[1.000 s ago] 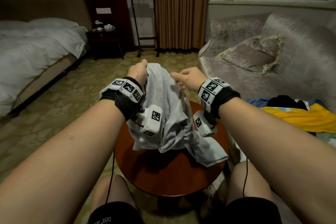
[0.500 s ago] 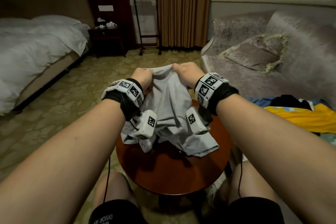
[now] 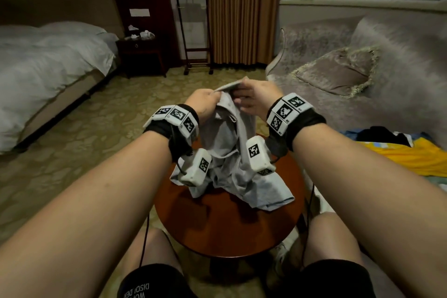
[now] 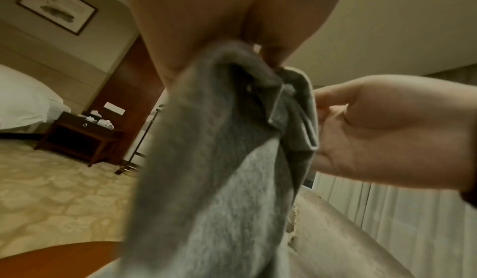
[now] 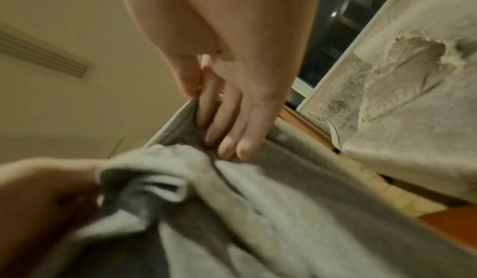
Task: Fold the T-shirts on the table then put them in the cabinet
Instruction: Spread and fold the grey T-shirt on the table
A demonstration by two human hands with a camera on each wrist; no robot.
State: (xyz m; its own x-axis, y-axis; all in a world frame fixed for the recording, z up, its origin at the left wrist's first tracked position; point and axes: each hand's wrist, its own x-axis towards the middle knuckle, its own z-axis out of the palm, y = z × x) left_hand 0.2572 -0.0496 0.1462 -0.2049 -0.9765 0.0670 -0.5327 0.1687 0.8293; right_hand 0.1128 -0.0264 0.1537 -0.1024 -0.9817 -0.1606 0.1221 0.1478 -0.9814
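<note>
Left hand [image 3: 204, 103] and right hand [image 3: 256, 97] both pinch the grey T-shirt [image 3: 229, 152]; hem on table [image 3: 217, 225].

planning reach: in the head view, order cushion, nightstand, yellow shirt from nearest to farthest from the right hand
1. Cushion, on the sofa, right of the right hand.
2. Yellow shirt, lower right on the sofa.
3. Nightstand, far left by the bed.

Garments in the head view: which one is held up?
The grey T-shirt, gripped by both hands above the round table; the yellow garment lies on the sofa.
</note>
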